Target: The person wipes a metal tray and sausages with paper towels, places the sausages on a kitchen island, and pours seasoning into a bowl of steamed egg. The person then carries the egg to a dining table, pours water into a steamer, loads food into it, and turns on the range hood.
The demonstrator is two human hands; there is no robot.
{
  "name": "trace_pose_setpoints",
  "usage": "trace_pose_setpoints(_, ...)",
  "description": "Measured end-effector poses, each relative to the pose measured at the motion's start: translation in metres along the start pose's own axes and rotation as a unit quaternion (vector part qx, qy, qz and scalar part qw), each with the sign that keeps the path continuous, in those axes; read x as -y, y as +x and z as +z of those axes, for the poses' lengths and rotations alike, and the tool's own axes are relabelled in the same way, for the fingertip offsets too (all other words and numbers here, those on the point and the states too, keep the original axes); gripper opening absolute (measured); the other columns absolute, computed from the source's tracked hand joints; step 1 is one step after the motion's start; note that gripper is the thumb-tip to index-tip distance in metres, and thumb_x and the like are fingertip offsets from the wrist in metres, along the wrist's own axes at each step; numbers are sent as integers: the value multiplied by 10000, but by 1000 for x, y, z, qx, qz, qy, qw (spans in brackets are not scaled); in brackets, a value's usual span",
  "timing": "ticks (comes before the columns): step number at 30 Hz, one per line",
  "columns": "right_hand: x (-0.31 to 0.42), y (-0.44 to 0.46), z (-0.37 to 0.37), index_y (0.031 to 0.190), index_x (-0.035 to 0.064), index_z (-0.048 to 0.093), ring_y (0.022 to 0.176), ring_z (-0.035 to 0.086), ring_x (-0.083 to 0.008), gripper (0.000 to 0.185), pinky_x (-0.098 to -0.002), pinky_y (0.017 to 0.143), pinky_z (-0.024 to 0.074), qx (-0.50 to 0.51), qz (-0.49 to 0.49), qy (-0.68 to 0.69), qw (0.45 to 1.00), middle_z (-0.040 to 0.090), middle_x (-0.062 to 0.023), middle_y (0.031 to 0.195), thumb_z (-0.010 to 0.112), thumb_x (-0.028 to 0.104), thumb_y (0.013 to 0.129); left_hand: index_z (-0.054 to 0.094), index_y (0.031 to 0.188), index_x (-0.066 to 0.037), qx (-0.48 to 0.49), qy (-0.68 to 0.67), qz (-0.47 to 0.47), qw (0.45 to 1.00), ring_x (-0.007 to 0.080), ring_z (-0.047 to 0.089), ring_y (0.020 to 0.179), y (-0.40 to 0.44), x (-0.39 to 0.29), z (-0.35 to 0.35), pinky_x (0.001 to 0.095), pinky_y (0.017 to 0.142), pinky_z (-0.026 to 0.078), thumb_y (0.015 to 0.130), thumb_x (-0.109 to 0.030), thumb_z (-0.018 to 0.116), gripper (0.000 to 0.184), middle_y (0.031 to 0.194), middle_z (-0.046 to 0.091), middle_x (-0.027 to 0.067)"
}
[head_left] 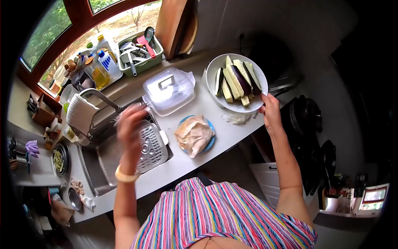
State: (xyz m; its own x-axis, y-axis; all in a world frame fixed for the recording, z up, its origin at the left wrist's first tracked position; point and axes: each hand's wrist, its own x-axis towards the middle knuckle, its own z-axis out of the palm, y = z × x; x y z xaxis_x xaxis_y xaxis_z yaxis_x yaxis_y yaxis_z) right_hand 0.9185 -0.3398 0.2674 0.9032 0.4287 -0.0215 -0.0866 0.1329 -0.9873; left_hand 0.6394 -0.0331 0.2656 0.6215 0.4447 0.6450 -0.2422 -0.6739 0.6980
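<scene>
A white plate (212, 94) carries several long strips of cut eggplant (237, 81) with dark purple skin and pale flesh. My right hand (271, 110) grips the plate's lower right rim, fingers closed on it. Over the sink's right side is my left hand (130, 128), smeared by motion, so its fingers cannot be made out. Near it, a perforated grey drain tray (151, 149) lies across the sink (99, 166). Crumpled brown paper (194, 136) sits on a blue plate (214, 140) between my hands. Behind that lies a clear plastic lidded container (169, 91).
The faucet (99, 93) arches over the sink, with a white cloth (81, 114) beside it. Bottles (107, 62) and a green utensil basket (141, 64) line the windowsill. A dark stove (302, 120) stands at right. A crumpled clear bag (238, 118) lies below the plate.
</scene>
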Motion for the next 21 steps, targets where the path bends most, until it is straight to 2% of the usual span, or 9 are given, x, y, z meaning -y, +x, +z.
trace_pose_setpoints(1,-1,10,-8,825,54,535,465,304,-17,129,-195,441,250,6,3,2,1000,446,61,613,486,146,901,576,1057,-54,79,103,108,986,309,506,1085,38,-15,47,389,933,408,718,126,468,399,1113,553,123)
trace_pose_setpoints(2,-2,20,-17,822,54,534,464,306,-18,131,-196,441,253,11,4,3,1000,447,59,611,484,146,901,563,1077,-77,140,69,166,974,331,465,1122,72,-30,97,405,933,391,700,101,522,419,1125,540,115)
trace_pose_setpoints(5,-4,51,-38,813,49,529,457,319,-20,137,-198,442,264,19,11,6,1000,454,55,604,480,142,899,527,1108,-110,237,83,299,921,287,431,1152,135,-39,219,402,933,348,769,-41,544,346,1174,505,89)
trace_pose_setpoints(7,-7,70,-50,815,46,529,456,325,-20,137,-198,443,268,26,24,19,999,457,56,599,480,142,899,507,1101,-120,339,111,262,897,272,444,1099,150,-25,257,400,882,347,774,-98,546,329,1152,488,73)
trace_pose_setpoints(11,-22,109,-70,787,55,538,449,336,-21,129,-195,431,279,20,40,3,999,460,60,590,498,133,882,501,994,-112,382,117,258,879,267,467,1019,167,4,286,384,844,365,742,-56,549,263,1071,488,75)
trace_pose_setpoints(15,-38,143,-74,744,60,539,445,347,-20,135,-195,425,288,27,44,-17,999,463,56,585,514,124,861,529,919,-98,363,85,242,896,274,466,1012,176,39,307,377,870,368,744,-50,548,182,1010,505,93)
trace_pose_setpoints(16,-45,157,-79,732,58,538,431,345,-23,136,-198,410,283,40,51,-17,998,462,50,583,521,117,853,548,900,-85,278,80,279,916,281,475,1002,181,40,302,379,876,369,753,-37,546,154,993,524,101)
trace_pose_setpoints(19,-53,190,-92,769,55,529,434,314,-11,126,-188,405,250,60,68,-75,993,425,62,574,507,116,877,539,947,-36,109,22,149,982,306,520,977,196,71,288,363,868,410,758,18,519,197,1014,544,117)
trace_pose_setpoints(21,-56,213,-94,755,58,530,417,319,-17,128,-192,388,248,74,92,-105,987,437,53,568,517,120,867,534,970,-24,69,5,68,995,296,532,981,196,95,270,339,864,421,759,22,506,218,1005,543,120)
